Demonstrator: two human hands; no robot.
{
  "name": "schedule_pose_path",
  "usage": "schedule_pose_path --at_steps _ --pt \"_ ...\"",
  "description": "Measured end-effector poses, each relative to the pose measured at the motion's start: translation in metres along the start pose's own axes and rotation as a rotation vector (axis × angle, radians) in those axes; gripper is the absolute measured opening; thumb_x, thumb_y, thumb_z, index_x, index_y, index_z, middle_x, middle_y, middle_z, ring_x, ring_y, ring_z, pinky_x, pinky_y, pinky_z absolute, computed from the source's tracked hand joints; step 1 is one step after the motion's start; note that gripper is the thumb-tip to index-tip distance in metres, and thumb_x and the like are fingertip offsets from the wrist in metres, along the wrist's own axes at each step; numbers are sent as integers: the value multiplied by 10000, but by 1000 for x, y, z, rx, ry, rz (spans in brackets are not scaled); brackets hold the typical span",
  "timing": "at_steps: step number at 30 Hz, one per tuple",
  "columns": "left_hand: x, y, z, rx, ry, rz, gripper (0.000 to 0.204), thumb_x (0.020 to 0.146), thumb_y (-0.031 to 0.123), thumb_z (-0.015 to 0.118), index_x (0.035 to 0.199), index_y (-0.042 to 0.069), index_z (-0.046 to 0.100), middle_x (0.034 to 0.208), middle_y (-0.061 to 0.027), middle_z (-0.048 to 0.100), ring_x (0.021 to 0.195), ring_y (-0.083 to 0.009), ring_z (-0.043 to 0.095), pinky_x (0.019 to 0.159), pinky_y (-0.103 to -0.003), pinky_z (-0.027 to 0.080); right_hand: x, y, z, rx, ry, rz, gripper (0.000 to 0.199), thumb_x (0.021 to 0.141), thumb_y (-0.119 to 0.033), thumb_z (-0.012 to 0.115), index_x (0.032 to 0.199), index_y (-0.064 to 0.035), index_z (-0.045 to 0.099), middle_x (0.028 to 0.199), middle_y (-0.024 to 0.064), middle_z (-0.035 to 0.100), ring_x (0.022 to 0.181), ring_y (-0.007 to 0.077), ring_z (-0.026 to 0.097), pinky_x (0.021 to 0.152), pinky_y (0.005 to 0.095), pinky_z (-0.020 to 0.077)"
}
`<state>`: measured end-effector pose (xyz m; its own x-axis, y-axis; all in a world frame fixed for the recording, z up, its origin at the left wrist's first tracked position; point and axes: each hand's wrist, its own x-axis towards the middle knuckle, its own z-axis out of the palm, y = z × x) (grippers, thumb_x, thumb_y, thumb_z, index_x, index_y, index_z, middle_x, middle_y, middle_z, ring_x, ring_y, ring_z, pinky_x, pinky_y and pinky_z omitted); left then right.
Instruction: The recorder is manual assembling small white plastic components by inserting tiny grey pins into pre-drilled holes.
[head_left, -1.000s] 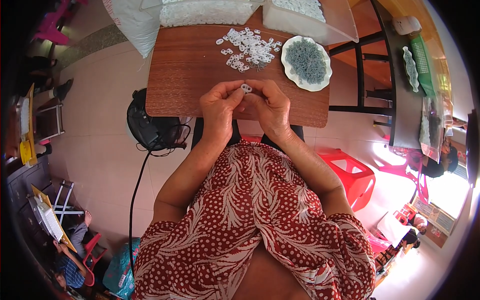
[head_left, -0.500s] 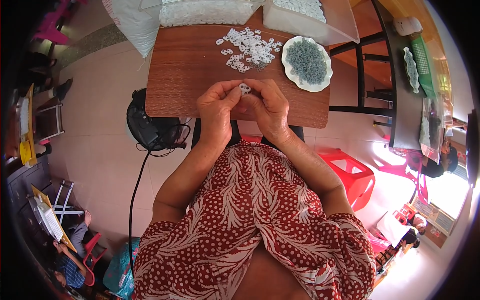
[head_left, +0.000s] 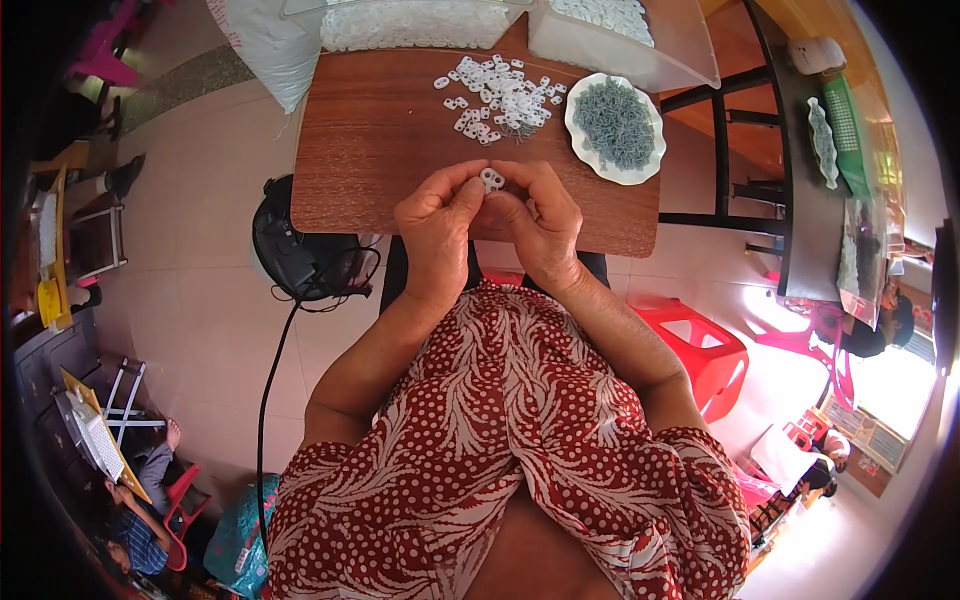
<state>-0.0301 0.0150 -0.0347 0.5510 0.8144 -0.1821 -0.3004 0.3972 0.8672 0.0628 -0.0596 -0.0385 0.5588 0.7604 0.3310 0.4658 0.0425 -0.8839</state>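
One white two-holed piece [head_left: 491, 180]: held between the fingertips of both hands, over the near part of the table [head_left: 370, 150]; it could be flicked loose if unequal pressure were applied from the two sides, since only a small area is gripped.

Left hand [head_left: 436, 215]: thumb and forefinger are closed narrowly on the piece's left side; part of the piece is covered by the thumb, so a poor alignment could be missed.

Right hand [head_left: 545, 215]: thumb and forefinger are drawn together at the piece's right side; whether anything else is pinched there cannot be told. If a sharp pin were, a fingertip could be pricked by a slip.

Loose heap of white pieces [head_left: 500, 95]: spread beyond the hands; it could be scattered by the knuckles if a careless forward push were made.

Grey pins [head_left: 613, 122]: piled in a scalloped white plate [head_left: 653, 165], beyond the hands and to their right; spilling could be caused by a knocked rim, as the plate is set by the table's right edge.

Near table edge: placed just bodyward of the fingertips; a dropped piece could be bounced over it and lost on the floor [head_left: 215, 320].
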Motion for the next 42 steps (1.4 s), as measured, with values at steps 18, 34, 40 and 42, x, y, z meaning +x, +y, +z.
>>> schedule_pose_path --at_steps 18,34,40,42 --pt "0 -10 -2 89 -94 158 123 877 72 556 963 -9 591 858 -14 602 716 -53 544 651 -183 466 4 6 2 -132 105 -275 306 677 57 627 974 10 570 792 100 575 667 239 526 577 312 439" --pt "1 3 -1 39 -102 56 133 874 58 550 972 -21 596 867 -34 617 692 -56 542 637 -179 458 2 -2 0 -142 52 -169 280 762 56 607 1033 -6 577 829 71 541 732 145 539 645 234 440" --pt "2 7 -3 14 -153 20 190 874 61 551 1041 -18 597 909 -37 613 752 -67 545 684 -183 449 1 -4 0 -72 98 -109 294 706 39 638 990 -5 581 827 94 588 683 218 529 593 297 447" --pt "0 6 -2 42 -140 69 200 875 64 551 1050 -19 598 926 -41 614 783 -75 546 709 -188 446 2 -10 1 -61 81 -75 290 712 40 635 993 -4 579 823 98 580 688 218 526 593 298 445"
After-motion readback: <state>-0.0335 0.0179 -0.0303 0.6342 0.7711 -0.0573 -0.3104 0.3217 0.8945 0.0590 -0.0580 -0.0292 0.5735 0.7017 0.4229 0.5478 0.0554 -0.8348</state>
